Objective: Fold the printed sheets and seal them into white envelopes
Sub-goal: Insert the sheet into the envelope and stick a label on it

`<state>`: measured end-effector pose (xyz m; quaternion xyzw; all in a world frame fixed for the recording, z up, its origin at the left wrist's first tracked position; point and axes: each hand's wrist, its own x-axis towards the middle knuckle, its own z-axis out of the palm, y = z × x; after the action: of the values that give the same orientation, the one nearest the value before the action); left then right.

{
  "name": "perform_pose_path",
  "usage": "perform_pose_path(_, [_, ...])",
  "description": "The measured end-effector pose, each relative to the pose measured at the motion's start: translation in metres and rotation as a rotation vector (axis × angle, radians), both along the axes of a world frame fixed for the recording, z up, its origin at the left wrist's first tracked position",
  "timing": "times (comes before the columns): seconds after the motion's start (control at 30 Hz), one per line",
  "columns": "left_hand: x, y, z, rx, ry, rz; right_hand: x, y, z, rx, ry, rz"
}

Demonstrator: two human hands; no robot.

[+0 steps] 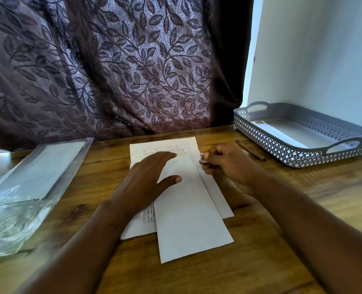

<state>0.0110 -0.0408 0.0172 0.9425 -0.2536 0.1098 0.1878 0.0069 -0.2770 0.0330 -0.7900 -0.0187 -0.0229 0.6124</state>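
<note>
My left hand (pixel 152 177) lies flat, fingers spread, on the long white paper envelope (pixel 188 219), pinning it over the printed white sheet (pixel 165 148) on the brown wooden table (pixel 303 198). My right hand (pixel 226 164) pinches a small pale object (pixel 203 159) at the open flap (pixel 217 194), perhaps a seal strip.

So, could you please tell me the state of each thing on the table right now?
white envelope: lies on the printed sheet, flap looks open.
printed sheet: flat, partly covered.
left hand: flat on envelope and sheet.
right hand: pinches a small object by the flap.
grey tray: holds a white paper.
</note>
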Motion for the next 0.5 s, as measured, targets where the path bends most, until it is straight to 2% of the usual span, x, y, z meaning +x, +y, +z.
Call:
perform_pose_path(0.13, [0.004,0.006,-0.004,0.101,0.1,0.077,0.008,0.002,-0.013,0.047,0.019,-0.003])
perform_pose_path(0.23, [-0.004,0.002,-0.002,0.199,0.2,0.021,0.01,0.002,-0.014,0.084,0.041,-0.012])
perform_pose_path(0.37, [-0.016,-0.003,0.004,0.328,0.142,0.012,0.011,0.001,-0.015,0.133,0.078,-0.018])
perform_pose_path(0.5, [-0.02,-0.01,0.007,0.318,0.075,0.022,0.01,0.001,-0.014,0.141,0.077,-0.035])
